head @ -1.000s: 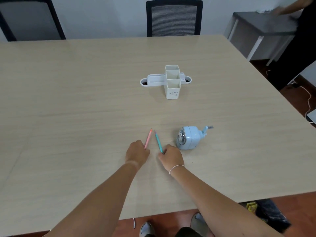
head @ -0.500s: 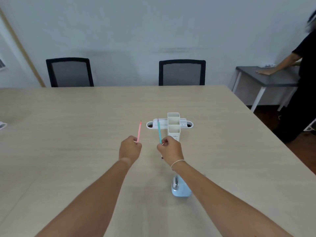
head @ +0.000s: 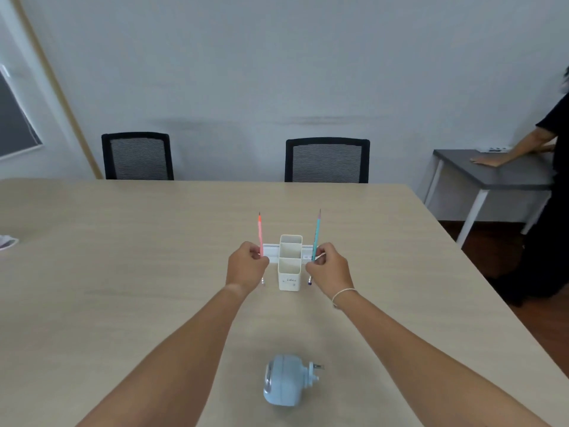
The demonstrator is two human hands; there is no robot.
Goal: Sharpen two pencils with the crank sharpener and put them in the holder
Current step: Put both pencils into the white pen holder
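Observation:
My left hand (head: 246,268) grips a pink pencil (head: 260,232) upright, tip up, just left of the white holder (head: 290,274). My right hand (head: 330,270) grips a teal pencil (head: 316,234) upright, tip up, just right of the holder. Both pencils stand above the table beside the holder's tall compartments, outside them. The holder's low side tray is partly hidden behind my hands. The light-blue crank sharpener (head: 284,383) sits on the table near me, between my forearms, crank to the right.
The wooden table (head: 123,272) stretches wide to the left. Two black chairs (head: 327,160) stand at its far edge. Another person (head: 551,192) stands at the right, a hand on a grey side table (head: 498,174). A pale object (head: 7,241) lies at the left edge.
Both hands lifted the pencils off the table near the sharpener and carried them forward, now flanking the holder. The view tilted up, so the sharpener appears lower.

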